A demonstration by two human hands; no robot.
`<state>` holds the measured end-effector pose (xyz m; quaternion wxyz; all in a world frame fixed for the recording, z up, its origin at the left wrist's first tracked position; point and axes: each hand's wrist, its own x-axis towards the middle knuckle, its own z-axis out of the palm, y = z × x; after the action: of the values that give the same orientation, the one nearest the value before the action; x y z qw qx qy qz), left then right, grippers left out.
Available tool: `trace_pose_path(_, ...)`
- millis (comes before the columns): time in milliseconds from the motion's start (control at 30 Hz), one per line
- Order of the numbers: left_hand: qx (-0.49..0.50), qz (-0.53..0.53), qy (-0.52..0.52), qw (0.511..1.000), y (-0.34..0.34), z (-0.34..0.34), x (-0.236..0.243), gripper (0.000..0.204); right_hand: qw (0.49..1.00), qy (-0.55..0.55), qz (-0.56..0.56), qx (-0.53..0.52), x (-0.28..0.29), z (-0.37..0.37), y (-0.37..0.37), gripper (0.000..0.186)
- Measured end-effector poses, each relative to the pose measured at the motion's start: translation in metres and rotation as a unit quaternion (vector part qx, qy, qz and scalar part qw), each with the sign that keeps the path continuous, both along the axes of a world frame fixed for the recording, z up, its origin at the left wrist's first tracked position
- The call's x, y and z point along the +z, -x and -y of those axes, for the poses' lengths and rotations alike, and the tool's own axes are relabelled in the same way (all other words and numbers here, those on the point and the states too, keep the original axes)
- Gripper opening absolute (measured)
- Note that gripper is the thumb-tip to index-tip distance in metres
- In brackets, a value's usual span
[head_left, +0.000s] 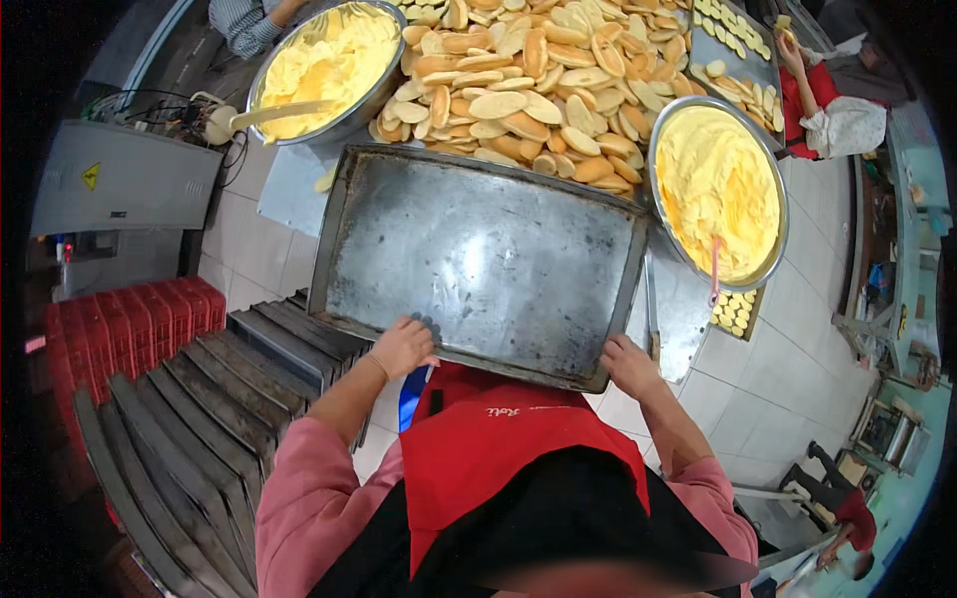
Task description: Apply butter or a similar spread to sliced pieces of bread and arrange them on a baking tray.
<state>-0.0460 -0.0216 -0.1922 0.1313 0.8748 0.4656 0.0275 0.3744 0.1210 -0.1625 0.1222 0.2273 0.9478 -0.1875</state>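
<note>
My left hand (404, 347) grips the near edge of an empty rectangular metal tray (469, 229), left of its middle, fingers curled over the rim. My right hand (628, 367) holds the same tray by its near right corner. A long knife (652, 309) lies just beyond the tray's right side. Oval bread pieces (523, 105) are heaped behind it. A steel bowl of yellow cream (718, 179) with a pink-handled spatula stands at the right; a second cream bowl (329, 55) with a pale spatula sits at the back left.
Stacked dark trays (199, 419) and red crates (130, 329) stand at lower left, near a grey metal cabinet (130, 174). Co-workers appear at top left (244, 25), top right (837, 130) and lower right (852, 513). Trays of small filled pieces (738, 40) lie at the back right.
</note>
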Motion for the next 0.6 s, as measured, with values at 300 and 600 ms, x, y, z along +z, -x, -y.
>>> trace_pose_path(300,0.268,0.255,-0.101,0.924,0.068,-0.212,0.043,0.045,0.978,0.037,-0.073,-0.193,0.061,-0.145,0.163,0.046)
trace_pose_path(600,0.556,0.273,-0.021,0.785,0.092,-0.42,0.024,0.086,0.829,-0.135,-0.325,-0.434,0.042,-0.437,0.257,0.068)
